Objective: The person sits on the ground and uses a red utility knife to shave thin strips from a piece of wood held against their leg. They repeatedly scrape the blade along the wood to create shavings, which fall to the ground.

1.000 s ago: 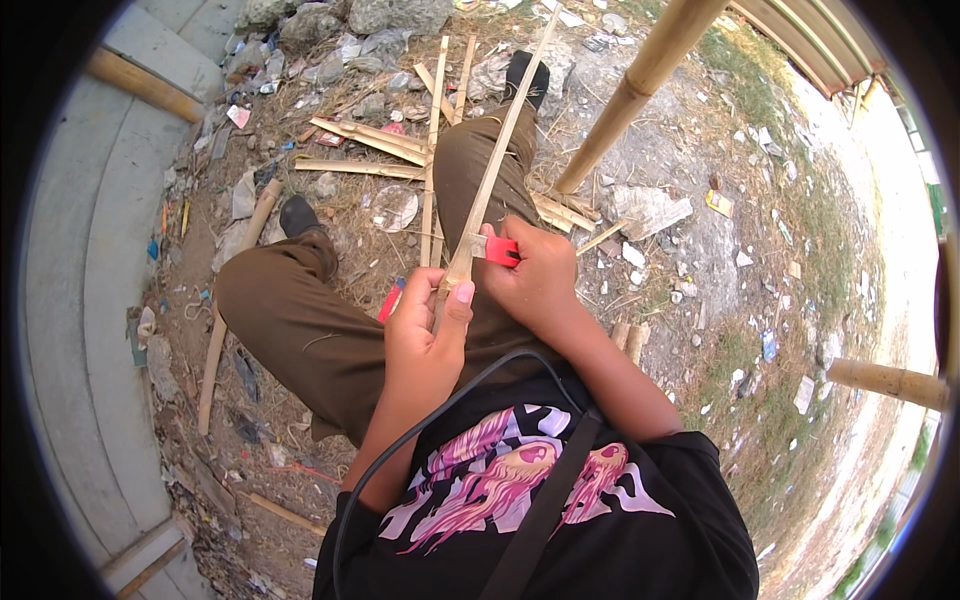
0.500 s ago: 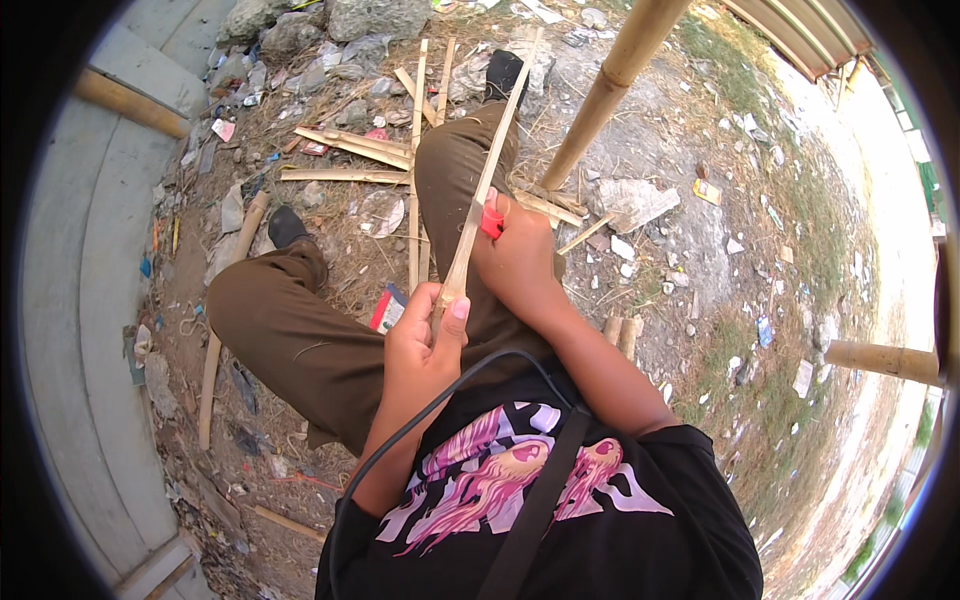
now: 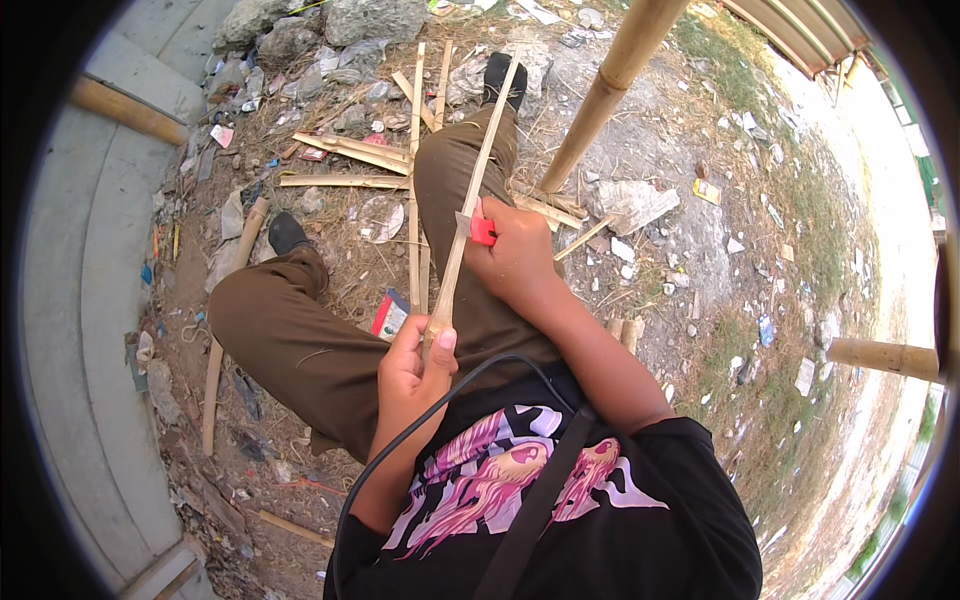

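A long, pale bamboo strip (image 3: 487, 140) slants up and away over my bent leg, its far tip near my dark-shod foot. My left hand (image 3: 415, 370) grips the strip's wider near end, thumb on top. Partway along, my right hand (image 3: 515, 243) is closed round a red-handled knife (image 3: 481, 231). The knife's short blade lies across the strip at its left side, touching it. Much of the handle is hidden inside my fist.
Split bamboo pieces (image 3: 360, 150) lie crossed on the littered ground beyond my knees. An upright bamboo pole (image 3: 600, 105) rises at the far right of my leg. Rocks (image 3: 375, 25) sit at the back, a grey wall (image 3: 80, 300) at the left. A black cable (image 3: 400, 425) crosses my lap.
My left hand has drawn nearer my body with the strip, whose far tip has come slightly closer. My right hand and the knife have shifted a little left and nearer.
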A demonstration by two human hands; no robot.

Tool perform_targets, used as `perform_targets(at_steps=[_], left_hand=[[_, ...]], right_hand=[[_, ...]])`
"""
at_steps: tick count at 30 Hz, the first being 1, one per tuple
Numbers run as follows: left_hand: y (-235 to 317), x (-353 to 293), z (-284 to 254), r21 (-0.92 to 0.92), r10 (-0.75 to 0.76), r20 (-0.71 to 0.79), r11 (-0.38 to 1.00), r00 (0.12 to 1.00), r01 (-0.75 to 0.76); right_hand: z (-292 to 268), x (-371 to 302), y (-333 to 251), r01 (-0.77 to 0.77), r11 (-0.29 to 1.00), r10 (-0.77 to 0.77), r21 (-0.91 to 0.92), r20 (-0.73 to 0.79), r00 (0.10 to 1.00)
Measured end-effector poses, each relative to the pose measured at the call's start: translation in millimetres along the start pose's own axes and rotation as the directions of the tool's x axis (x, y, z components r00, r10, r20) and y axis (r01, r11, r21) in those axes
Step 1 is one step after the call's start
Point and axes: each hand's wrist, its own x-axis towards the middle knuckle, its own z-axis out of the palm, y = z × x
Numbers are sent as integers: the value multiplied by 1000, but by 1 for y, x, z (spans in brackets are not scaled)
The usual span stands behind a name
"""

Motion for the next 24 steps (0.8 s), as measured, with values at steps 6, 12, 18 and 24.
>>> perform_targets(at_steps=[6, 12, 18, 24], left_hand=[[6, -8, -3, -13, 43, -13, 999, 999, -43], [3, -13, -5, 53, 18, -6, 998, 1000, -17], [-5, -21, -7, -27, -15, 88, 999, 996, 17], [12, -5, 4, -83, 59, 104, 995, 993, -51]], right_hand=[[2, 26, -5, 159, 985, -164, -66, -95, 982], [2, 71, 8, -51, 996, 40, -72, -146, 989], [-42, 135, 33, -242, 965, 232, -104, -96, 968], [-33, 54, 3, -374, 915, 378, 153, 2, 926]])
